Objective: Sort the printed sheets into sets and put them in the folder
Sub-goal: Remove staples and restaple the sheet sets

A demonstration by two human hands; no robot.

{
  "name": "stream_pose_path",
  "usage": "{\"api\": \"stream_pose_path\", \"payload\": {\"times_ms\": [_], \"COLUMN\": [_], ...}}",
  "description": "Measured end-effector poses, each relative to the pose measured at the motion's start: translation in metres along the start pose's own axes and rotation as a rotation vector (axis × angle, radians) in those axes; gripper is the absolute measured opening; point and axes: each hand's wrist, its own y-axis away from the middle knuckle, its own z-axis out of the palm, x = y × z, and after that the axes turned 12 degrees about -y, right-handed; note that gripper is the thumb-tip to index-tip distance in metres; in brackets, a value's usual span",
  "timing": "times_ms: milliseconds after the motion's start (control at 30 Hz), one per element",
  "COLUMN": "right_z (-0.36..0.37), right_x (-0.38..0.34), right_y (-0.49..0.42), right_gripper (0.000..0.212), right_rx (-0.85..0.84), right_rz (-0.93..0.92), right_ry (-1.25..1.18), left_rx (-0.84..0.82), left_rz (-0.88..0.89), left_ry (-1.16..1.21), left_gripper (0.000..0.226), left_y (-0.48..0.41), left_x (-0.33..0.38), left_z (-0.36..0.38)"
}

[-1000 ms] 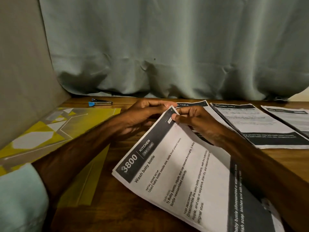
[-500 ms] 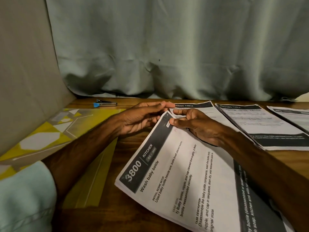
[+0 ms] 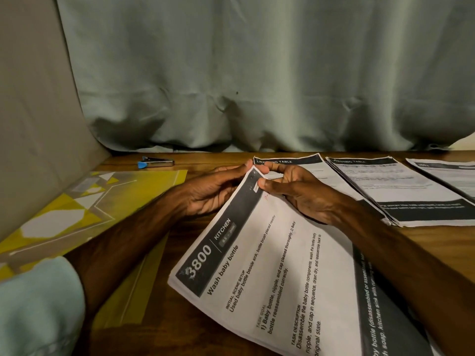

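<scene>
The yellow folder (image 3: pixel 123 191) lies at the counter's (image 3: pixel 442 235) left. The left hand (image 3: pixel 213 194) and right hand (image 3: pixel 298 196) both pinch the far corner of the kitchen set (image 3: pixel 295 273), which lies centre. It is light, floppy paper, best gripped at the edges. It reads "3800 KITCHEN, Wash baby bottle"; the stack beyond (image 3: pixel 308 160) reads "DRESSING TABLE".

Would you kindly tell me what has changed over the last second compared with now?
Very little. The left hand and right hand still pinch the top corner of the Wash baby bottle set; only the right hand's grip has shifted slightly at that corner. The yellow folder, the blue-tipped metal tool and the other piles stay where they were.
</scene>
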Motion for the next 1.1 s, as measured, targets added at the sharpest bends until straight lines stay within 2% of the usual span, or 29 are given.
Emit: {"api": "stream_pose_path", "payload": {"times_ms": [200, 367, 500, 667, 767, 833, 967, 1033, 1100], "right_z": [-0.001, 0.002, 0.003, 0.001, -0.004, -0.009, -0.012, -0.011, -0.006], "right_x": [0.001, -0.001, -0.002, -0.001, 0.002, 0.002, -0.002, -0.003, -0.004], "right_y": [-0.001, 0.002, 0.004, 0.002, -0.003, -0.006, -0.007, -0.005, -0.001], "right_gripper": [0.070, 0.044, 0.033, 0.029, 0.037, 0.039, 0.038, 0.037, 0.036], "right_rx": [-0.018, -0.029, -0.056, -0.024, 0.047, 0.116, 0.190, 0.181, 0.158], "right_rz": [-0.026, -0.040, -0.040, -0.049, -0.058, -0.098, -0.218, -0.245, -0.260], "right_ry": [0.001, -0.004, 0.010, 0.034, 0.082, 0.142, 0.331, 0.390, 0.383], "left_rx": [-0.024, -0.077, -0.064, -0.027, 0.069, 0.078, 0.025, -0.013, -0.019], "left_rz": [-0.031, -0.071, -0.075, -0.051, 0.010, 0.022, -0.116, -0.201, -0.213], "left_ry": [0.076, 0.068, 0.063, -0.094, -0.269, -0.430, -0.721, -0.720, -0.668], "left_gripper": [0.029, 0.040, 0.036, 0.047, 0.042, 0.037, 0.034, 0.031, 0.025], "left_y": [-0.001, -0.004, -0.003, -0.002, 0.004, 0.009, 0.018, 0.018, 0.018], "left_x": [-0.001, -0.003, 0.000, 0.003, 0.008, 0.014, 0.021, 0.018, 0.014], "left_z": [-0.003, -0.007, -0.005, -0.009, -0.006, -0.002, 0.001, 0.005, 0.009]}}
